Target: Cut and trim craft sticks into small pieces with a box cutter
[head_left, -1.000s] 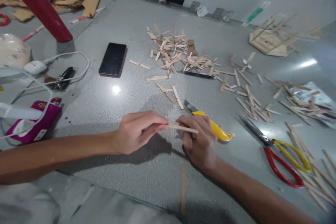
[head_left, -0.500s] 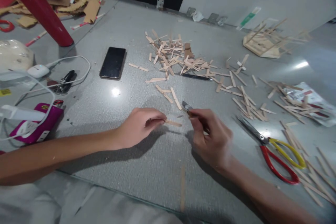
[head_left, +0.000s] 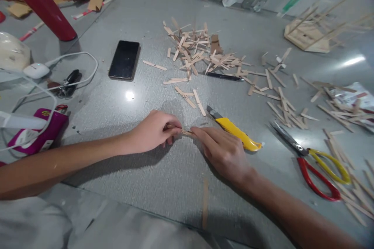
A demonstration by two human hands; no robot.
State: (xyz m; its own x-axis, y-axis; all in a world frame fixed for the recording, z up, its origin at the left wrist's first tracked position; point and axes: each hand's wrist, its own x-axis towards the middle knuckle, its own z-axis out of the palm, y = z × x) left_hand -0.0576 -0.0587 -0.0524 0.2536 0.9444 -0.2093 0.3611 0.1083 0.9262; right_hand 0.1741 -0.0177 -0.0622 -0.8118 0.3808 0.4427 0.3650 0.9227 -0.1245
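Between my two hands a short wooden craft stick (head_left: 187,132) is pinched at both ends, just above the table. My left hand (head_left: 163,128) grips its left end with thumb and fingertips. On the right end, the fingers of my right hand (head_left: 222,149) are closed; part of the stick is hidden in them. A yellow utility knife (head_left: 235,129) lies on the table right behind my right hand, its blade out and pointing to the far left. Several cut craft sticks (head_left: 199,103) rest a little beyond my hands.
Farther off lies a heap of craft stick pieces (head_left: 189,48) with a black pen (head_left: 224,76). Scissors (head_left: 304,155) with red and yellow handles lie right. A phone (head_left: 124,60), a purple box (head_left: 41,130) and cables are left. A stick frame (head_left: 306,35) stands far right.
My right hand has put the utility knife down on the table and moved left onto the stick's free end. The view has shifted slightly.
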